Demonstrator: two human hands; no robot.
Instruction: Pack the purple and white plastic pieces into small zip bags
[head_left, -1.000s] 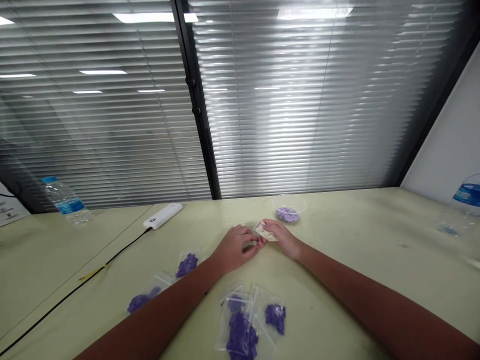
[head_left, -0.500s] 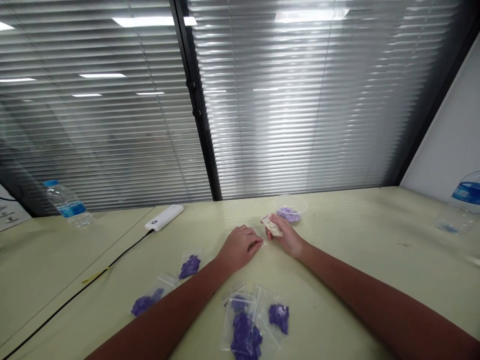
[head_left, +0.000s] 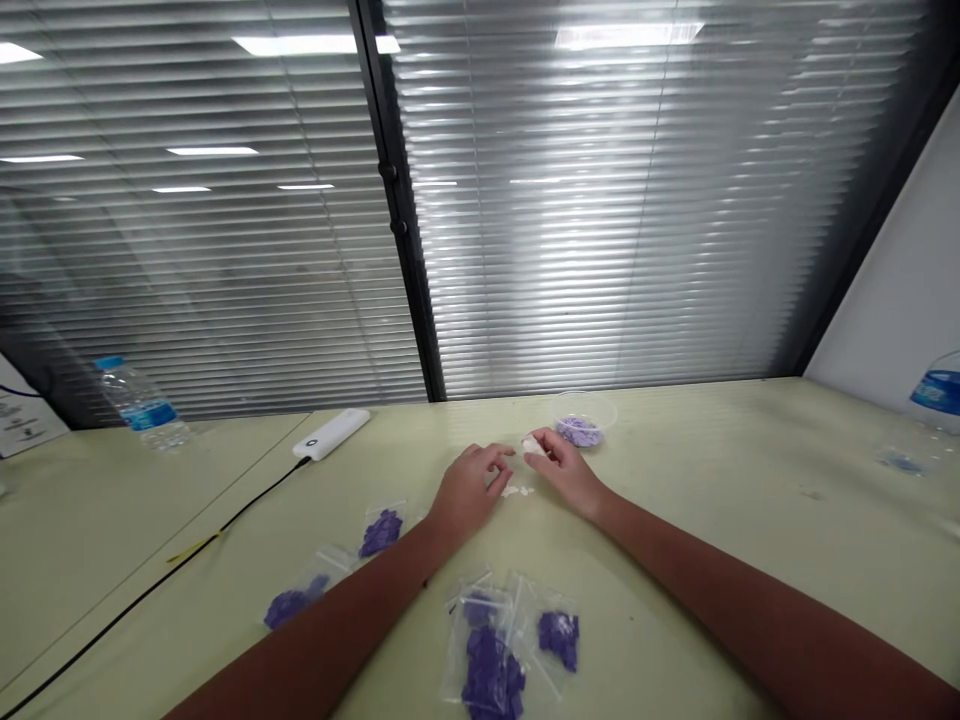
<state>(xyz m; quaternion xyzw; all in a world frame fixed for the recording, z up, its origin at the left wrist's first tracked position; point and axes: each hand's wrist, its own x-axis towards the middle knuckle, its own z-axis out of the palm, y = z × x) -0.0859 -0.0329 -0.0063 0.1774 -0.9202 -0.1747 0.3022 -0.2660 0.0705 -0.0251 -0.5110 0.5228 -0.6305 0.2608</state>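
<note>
My right hand [head_left: 564,468] pinches a small whitish piece [head_left: 531,446]; its kind is not clear, and the fingers hide part of it. Just to the left, my left hand [head_left: 474,482] has its thumb and fingers apart, with nothing seen between them. Small white bits [head_left: 517,491] lie on the table below the gap between my hands. Behind my right hand stands a clear round tub [head_left: 609,412] holding light purple pieces [head_left: 577,431].
Clear zip bags with dark purple pieces lie near my left forearm [head_left: 380,532] and in front [head_left: 491,670]. Further left are a white power bank [head_left: 330,434] with a black cable [head_left: 191,555] and a water bottle [head_left: 142,405]. Another bottle [head_left: 930,420] stands far right.
My left fingers have opened from a pinch and moved slightly up. My right hand has turned the pale piece, so less of it shows. More white bits show on the table.
</note>
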